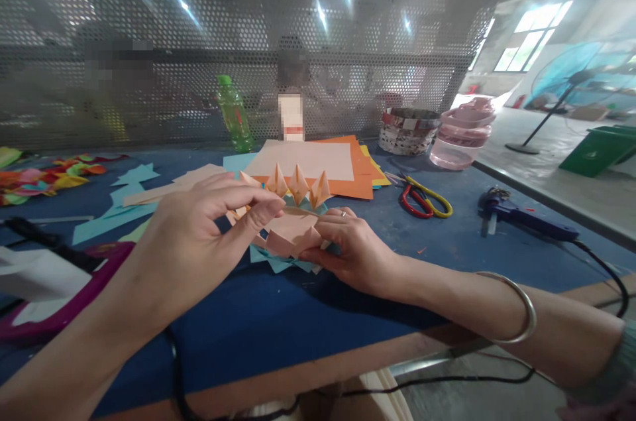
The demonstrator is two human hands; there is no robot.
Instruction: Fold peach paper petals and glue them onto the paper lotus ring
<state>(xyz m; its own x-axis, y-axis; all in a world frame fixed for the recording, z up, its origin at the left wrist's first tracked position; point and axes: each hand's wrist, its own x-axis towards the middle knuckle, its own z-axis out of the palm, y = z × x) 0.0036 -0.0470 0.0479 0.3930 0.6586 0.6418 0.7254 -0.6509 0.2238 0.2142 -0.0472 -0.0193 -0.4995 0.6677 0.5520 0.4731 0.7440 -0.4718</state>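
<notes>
A folded paper piece point(293, 235) with pale pink pointed petals and light blue points beneath sits in the middle of the blue table point(278, 315). My left hand point(199, 242) pinches a thin strip or petal at its left side, fingers closed. My right hand point(348, 245), a ring on one finger and a bangle on the wrist, grips the piece's lower right edge. Three peach paper points point(298, 185) stand upright just behind the hands.
Orange, pink and yellow sheets point(342, 169) lie behind. Scissors point(422, 199) and a blue glue gun point(521, 215) with its cord lie at right. A green bottle point(233, 113), a basket point(410, 129) and pink container point(462, 136) stand by the perforated screen. Paper scraps point(44, 176) lie at left.
</notes>
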